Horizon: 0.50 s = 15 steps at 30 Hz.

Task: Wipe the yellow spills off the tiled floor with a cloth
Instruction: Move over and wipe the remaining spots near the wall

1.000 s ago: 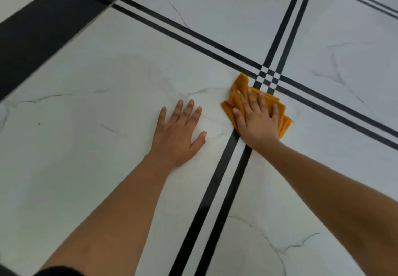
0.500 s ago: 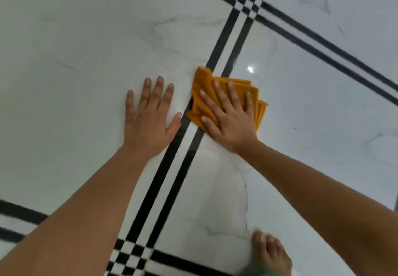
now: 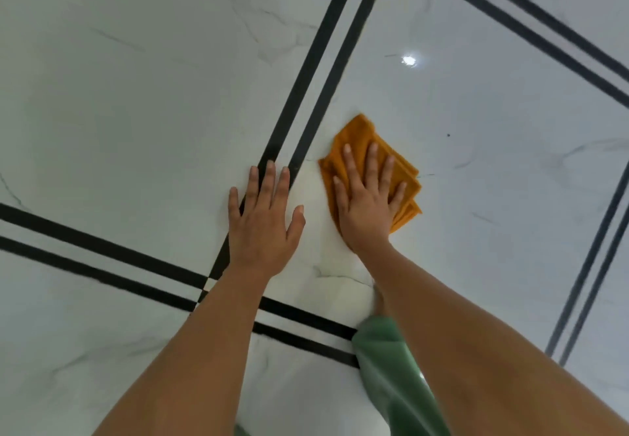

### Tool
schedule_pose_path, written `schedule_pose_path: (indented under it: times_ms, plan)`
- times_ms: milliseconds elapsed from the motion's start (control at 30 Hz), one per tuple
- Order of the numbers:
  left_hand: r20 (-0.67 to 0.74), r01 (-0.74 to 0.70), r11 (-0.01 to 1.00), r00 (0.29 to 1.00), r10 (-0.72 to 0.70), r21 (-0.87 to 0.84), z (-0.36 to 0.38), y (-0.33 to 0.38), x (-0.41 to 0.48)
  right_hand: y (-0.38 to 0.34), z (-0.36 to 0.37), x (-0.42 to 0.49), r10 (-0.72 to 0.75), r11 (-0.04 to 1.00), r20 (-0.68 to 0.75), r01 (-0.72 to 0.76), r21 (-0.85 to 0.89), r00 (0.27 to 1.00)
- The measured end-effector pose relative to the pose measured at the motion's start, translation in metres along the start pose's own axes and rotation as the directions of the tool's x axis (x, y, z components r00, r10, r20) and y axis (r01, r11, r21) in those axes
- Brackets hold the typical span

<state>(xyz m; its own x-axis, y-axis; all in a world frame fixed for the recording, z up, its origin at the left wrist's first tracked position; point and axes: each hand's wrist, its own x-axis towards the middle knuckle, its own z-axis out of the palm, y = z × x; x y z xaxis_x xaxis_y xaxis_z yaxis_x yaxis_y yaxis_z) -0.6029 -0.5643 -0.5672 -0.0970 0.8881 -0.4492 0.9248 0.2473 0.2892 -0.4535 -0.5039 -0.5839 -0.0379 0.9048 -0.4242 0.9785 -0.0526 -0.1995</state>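
Cloth: folded, orange, flat on white tile just right of the black stripes.
Right hand: fingers straight, pressing the cloth.
Left hand: flat, spread, across the stripes.

- The left hand lies flat on the floor, its fingers spread across 1 pair of inlaid lines that runs away from the person.
- The right hand lies just right of the left hand without touching it, flat on top of the cloth.
- The cloth rests on the floor close to the right of that pair of lines, and shows beyond the fingertips and right of the hand.
- A 2nd pair of lines crosses the 1st nearer the person, under the left forearm.
- A clothed leg sits below the right forearm, over that 2nd pair.
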Motion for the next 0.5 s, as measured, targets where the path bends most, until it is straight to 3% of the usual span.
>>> schedule_pose_path:
  times_ms: [100,233,367,433,500]
  plan:
    - [0.082,0.099,0.993,0.992,-0.094,-0.061,-0.025,0.023,-0.028,0.011,-0.035,-0.022,-0.075,0.986,0.165,0.048,0.161,0.983]
    - [0.156,0.193,0.972,0.973,-0.172,-0.135,-0.088,0.059,-0.056,-0.001,-0.110,-0.045,0.074,0.882,0.092,-0.109,0.459,0.993]
    - [0.161,0.235,0.950,0.966,-0.204,-0.204,-0.181,0.091,-0.088,-0.032,-0.221,-0.079,0.144,0.659,0.169,-0.222,0.719,0.975]
    - [0.146,0.272,0.925,0.960,-0.240,-0.266,-0.229,0.107,-0.105,-0.046,-0.271,-0.096,0.161,0.587,0.227,-0.278,0.760,0.961]
    - [0.100,0.296,0.892,0.955,-0.279,-0.342,-0.285,0.127,-0.128,-0.062,-0.331,-0.119,0.095,0.578,0.241,-0.251,0.776,0.966]
